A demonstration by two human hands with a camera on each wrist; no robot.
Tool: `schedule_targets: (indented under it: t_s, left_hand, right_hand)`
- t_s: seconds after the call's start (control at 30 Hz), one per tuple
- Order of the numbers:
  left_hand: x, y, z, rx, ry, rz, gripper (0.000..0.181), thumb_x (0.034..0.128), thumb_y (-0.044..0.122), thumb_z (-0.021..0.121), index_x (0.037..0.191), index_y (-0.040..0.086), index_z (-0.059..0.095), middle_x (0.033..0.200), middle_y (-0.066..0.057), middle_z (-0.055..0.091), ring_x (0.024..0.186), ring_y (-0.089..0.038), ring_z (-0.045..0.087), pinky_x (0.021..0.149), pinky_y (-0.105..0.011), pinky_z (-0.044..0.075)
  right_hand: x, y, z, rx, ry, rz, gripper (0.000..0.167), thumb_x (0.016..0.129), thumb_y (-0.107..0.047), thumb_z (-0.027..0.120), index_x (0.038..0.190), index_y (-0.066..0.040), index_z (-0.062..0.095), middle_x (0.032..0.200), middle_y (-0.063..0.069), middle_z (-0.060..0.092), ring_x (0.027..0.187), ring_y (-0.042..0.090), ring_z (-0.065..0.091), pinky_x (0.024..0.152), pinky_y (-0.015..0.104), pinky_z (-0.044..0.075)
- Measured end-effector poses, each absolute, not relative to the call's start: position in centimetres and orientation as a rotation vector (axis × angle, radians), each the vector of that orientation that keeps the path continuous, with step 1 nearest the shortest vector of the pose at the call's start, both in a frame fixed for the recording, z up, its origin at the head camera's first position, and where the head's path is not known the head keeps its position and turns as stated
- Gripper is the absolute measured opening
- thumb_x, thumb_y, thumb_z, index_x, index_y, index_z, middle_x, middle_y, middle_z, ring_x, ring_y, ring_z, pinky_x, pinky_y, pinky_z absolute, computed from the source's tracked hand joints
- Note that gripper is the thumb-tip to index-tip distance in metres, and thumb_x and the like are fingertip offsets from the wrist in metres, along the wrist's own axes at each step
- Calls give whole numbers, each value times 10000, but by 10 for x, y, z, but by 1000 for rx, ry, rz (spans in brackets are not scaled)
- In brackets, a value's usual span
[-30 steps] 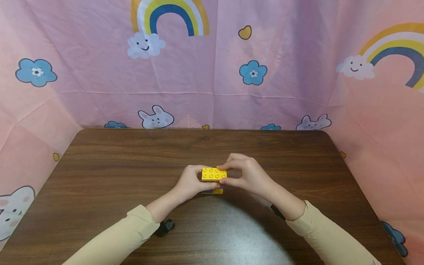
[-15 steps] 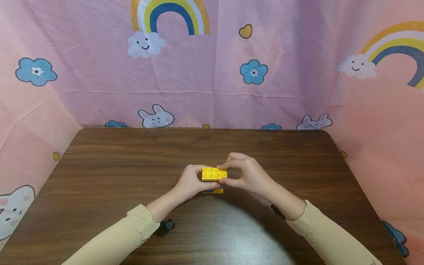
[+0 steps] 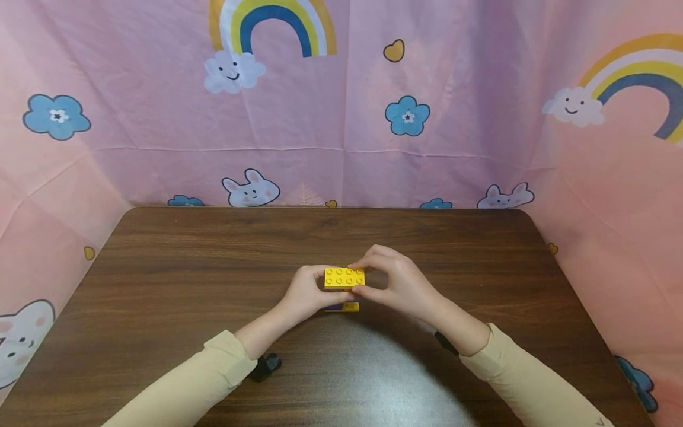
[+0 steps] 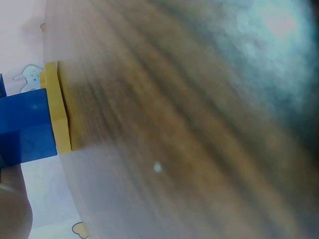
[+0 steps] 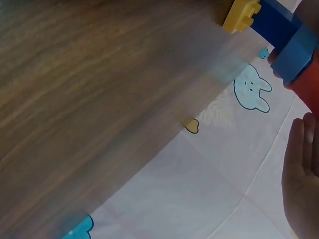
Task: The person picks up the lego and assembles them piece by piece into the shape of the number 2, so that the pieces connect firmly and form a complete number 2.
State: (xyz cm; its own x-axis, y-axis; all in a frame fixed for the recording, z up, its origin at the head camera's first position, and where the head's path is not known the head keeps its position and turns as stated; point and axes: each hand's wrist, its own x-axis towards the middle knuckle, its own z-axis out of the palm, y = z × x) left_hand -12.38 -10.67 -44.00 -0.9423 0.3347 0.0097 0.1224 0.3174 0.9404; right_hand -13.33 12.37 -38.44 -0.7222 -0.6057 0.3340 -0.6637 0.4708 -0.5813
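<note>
A stack of toy building bricks stands on the table between both hands. On top in the head view is a yellow brick (image 3: 338, 277) with two rows of studs. My right hand (image 3: 405, 283) pinches its right end between thumb and fingers. My left hand (image 3: 305, 292) grips the stack from the left, its thumb across the front. At the foot is another yellow brick (image 4: 59, 112), on the tabletop, with a blue brick (image 4: 27, 124) above it. The right wrist view also shows a lighter blue brick (image 5: 296, 55) and a red brick (image 5: 308, 87). The hands hide the middle layers from above.
The brown wooden table (image 3: 213, 237) has a glossy reflection near its front. A pink cloth (image 3: 299, 118) with rainbows, flowers and rabbits hangs round the back and sides. Black devices (image 3: 265, 366) sit under the wrists.
Both hands keep their hold and the stack stays in place. The top yellow brick and the right hand's fingertips appear very slightly higher in the head view.
</note>
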Motion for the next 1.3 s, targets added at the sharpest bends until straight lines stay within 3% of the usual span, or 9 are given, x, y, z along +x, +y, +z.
schedule_targets:
  t_s: [0.57, 0.93, 1.3]
  left_hand:
    - [-122, -108, -442, 467, 2404, 1631, 402, 856, 150, 901, 1222, 46, 772, 1221, -101, 792, 1184, -286, 709, 1088, -532, 518]
    - [-123, -121, -444, 499, 2319, 1635, 417, 899, 123, 864, 1268, -13, 726, 1271, -180, 755, 1197, -319, 716, 1005, -403, 615]
    - [-123, -130, -449, 436, 2306, 1595, 471, 906, 107, 853, 1322, -43, 690, 1379, -222, 689, 1380, -432, 592, 1108, -532, 540]
  right_hand:
    - [-131, 127, -388, 1156, -2630, 1095, 333, 870, -167, 897, 1172, -110, 769, 1116, 2, 739, 1047, 148, 700, 938, 445, 623]
    - [-131, 127, -388, 1147, -2631, 1092, 367, 858, -169, 908, 1192, -115, 768, 1135, -8, 759, 1062, 158, 711, 952, 418, 619]
    - [-131, 128, -394, 1113, -2665, 1161, 395, 856, -151, 907, 1216, -90, 755, 1137, 25, 770, 1065, 181, 739, 947, 453, 632]
